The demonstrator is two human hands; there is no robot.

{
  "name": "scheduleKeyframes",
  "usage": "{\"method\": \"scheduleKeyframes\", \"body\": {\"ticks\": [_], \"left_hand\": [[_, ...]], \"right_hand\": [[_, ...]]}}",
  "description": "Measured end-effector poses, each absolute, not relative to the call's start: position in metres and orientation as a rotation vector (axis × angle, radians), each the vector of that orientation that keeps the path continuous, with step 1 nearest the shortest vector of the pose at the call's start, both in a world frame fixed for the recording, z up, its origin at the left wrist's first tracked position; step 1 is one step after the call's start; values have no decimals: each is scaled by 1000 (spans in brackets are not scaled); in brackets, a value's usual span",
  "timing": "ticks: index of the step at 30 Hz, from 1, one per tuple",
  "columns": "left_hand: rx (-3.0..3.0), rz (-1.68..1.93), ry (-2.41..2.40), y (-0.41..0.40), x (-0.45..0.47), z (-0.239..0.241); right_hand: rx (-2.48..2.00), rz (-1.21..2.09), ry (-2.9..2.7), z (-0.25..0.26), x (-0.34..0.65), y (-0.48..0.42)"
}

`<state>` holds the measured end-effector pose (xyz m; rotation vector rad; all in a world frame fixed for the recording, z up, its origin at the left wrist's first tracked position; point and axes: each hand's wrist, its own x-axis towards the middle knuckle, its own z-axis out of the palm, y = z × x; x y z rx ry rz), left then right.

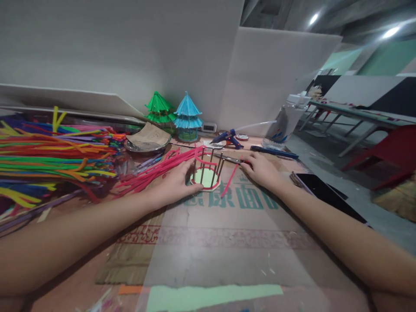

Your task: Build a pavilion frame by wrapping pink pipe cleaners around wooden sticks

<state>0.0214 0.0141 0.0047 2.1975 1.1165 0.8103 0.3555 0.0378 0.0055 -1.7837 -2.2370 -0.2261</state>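
Note:
My left hand [175, 185] is closed on the edge of a small pavilion frame [206, 178], thumb at the front and fingers behind. The frame has a pale green many-sided base with a red rim, brown upright posts and a pink strip across the posts. My right hand [261, 170] grips the handle end of scissors [230, 159], whose blades point left toward the posts. A loose pink pipe cleaner [229, 181] lies between the two hands. Behind my left hand is a bundle of pink pipe cleaners [162, 168].
Many coloured pipe cleaners [58, 151] cover the left side. A bowl [147, 145], green pavilion [159, 108], blue pavilion [187, 117] and glue gun [224, 138] stand behind. At right are a clear plastic container [286, 121], blue pen-like tool [274, 152] and phone [328, 193].

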Motion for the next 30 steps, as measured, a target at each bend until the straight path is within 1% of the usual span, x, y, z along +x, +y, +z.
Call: {"method": "scheduleKeyframes", "body": {"ticks": [3,9,22,30], "left_hand": [[2219,820,1184,17,21,1],[2243,813,1173,22,18,-6],[2156,889,1103,19,21,0],[2254,800,1143,19,21,-1]], "right_hand": [[-1779,-247,-2242,6,354,37],[-1768,-257,-2261,5,356,38],[-1764,-277,-2275,5,357,39],[-1760,-290,-2270,6,356,38]]}}
